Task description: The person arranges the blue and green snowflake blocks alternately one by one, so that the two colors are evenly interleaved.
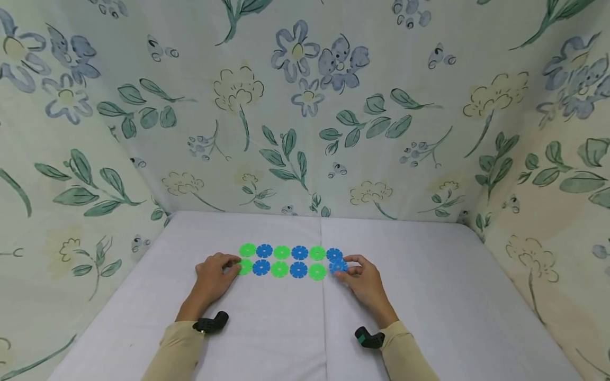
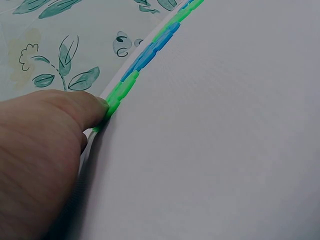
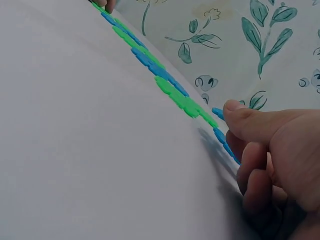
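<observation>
My left hand (image 1: pixel 213 276) holds a green notched plastic disc (image 1: pixel 246 268) at the left end of the near row, with thumb and fingertips at its rim; its thumb is on the disc in the left wrist view. At the row's right end my right hand (image 1: pixel 367 284) pinches a blue notched disc (image 1: pixel 338 266) between thumb and fingers. In the right wrist view this blue disc (image 3: pixel 217 113) shows just above the tabletop, its shadow below. In the head view it overlaps another blue disc (image 1: pixel 334 254) of the far row. Green and blue discs alternate along both rows.
A white cloth (image 1: pixel 267 323) with a crease covers the table. Flower-printed curtains (image 1: pixel 295 132) stand behind it and at both sides. Each wrist carries a black camera, one at the left (image 1: pixel 212 322) and one at the right (image 1: pixel 369 337).
</observation>
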{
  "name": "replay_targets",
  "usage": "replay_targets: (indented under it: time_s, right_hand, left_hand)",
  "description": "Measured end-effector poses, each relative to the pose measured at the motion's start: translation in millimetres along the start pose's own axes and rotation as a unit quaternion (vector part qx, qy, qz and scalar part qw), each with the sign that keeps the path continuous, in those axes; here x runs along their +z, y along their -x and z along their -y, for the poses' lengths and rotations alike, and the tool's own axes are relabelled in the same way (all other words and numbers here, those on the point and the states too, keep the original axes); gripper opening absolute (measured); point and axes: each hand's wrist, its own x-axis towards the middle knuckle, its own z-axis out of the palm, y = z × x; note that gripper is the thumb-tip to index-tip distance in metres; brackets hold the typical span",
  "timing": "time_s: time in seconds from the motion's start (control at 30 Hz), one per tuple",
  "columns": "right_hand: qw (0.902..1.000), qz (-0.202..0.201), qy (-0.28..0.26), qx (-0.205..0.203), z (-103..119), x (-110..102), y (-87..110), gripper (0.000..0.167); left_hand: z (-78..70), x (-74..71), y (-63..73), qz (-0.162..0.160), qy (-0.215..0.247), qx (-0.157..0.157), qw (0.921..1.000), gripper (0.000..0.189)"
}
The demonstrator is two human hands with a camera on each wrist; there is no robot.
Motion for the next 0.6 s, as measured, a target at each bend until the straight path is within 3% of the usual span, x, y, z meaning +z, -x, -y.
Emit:
replay_targets:
  time_s: [0.27,0.6]
  right_hand:
    - [0.9995,0.005,0.029,-0.01,-2.5,1.2,0.1,0.048]
    - [0.9936,-0.023,0.1,-0.046,-3.5,4.2,0.6,0.047]
  left_hand:
    - [0.2,-0.9,-1.4,-0.004,-0.001,0.005,1.0,0.021]
    - [0.3,1.1,-0.2,0.006,-0.011,0.004,0.9999,0.024]
